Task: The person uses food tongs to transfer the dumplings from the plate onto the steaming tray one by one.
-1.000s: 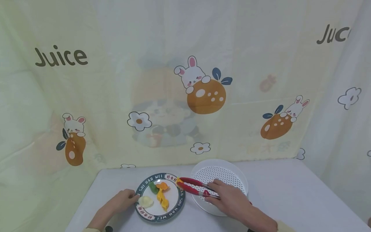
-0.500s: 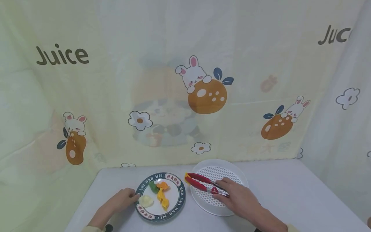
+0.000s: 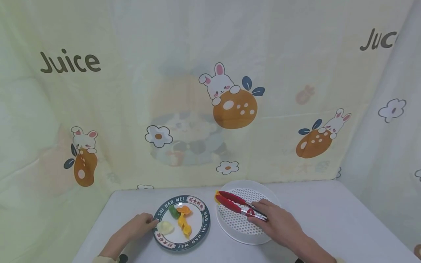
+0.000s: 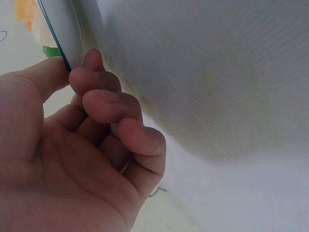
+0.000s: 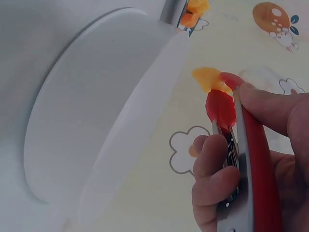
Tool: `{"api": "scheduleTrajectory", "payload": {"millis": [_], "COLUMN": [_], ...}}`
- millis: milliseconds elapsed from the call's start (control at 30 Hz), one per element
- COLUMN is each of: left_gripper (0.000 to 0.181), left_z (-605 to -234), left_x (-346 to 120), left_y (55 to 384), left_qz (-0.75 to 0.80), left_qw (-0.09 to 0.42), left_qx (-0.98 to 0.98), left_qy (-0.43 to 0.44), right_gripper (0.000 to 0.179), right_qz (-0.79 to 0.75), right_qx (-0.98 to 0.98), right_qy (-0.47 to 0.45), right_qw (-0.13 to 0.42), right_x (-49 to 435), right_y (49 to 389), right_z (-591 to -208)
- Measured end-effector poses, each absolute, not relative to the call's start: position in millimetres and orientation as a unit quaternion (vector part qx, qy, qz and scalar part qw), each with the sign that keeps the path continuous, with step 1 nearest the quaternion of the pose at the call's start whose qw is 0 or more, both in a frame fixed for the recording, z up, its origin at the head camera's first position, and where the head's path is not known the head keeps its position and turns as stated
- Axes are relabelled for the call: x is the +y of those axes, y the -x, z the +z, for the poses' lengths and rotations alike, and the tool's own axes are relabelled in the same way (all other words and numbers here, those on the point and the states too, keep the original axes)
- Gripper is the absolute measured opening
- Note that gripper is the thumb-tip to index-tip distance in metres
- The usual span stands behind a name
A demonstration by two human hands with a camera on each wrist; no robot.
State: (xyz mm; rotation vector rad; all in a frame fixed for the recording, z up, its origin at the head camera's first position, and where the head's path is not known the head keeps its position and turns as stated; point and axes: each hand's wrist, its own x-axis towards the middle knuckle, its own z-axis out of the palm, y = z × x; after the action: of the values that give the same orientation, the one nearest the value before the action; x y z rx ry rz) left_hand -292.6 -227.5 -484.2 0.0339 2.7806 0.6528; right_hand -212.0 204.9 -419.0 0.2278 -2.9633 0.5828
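My left hand pinches the left rim of a round plate with a dark green lettered border; the left wrist view shows thumb and fingertips at its edge. Green, orange, pale and yellow dumpling-shaped pieces lie on it. My right hand grips red-tipped metal tongs, squeezed on another yellow dumpling-shaped piece. In the head view that piece overlaps the left edge of a white perforated round tray; the tongs hide part of the tray.
A white-covered table extends right of the tray. Behind it hangs a pale curtain printed with rabbits and fruit, and it continues along both sides. Plate and tray stand close together, with a narrow strip of table between them.
My right hand has carried the tongs and the yellow piece from the plate's right rim rightward and back to the tray's left edge. The left hand and plate have stayed put.
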Motion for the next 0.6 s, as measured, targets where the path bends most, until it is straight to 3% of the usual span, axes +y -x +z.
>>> {"api": "scheduleTrajectory", "payload": {"millis": [600], "left_gripper": [0.029], "left_z": [-484.2], "left_x": [-227.0], "left_y": [292.8], "left_qz": [0.222], "left_qw": [0.143], "left_qx": [0.964], "left_qy": [-0.012], "right_gripper": [0.068], "right_qz": [0.162], "right_qx": [-0.985], "right_qy": [-0.053], "right_qw": [0.039], "right_x": [237.6], "right_y": [210.8], "right_z": [-423.7]}}
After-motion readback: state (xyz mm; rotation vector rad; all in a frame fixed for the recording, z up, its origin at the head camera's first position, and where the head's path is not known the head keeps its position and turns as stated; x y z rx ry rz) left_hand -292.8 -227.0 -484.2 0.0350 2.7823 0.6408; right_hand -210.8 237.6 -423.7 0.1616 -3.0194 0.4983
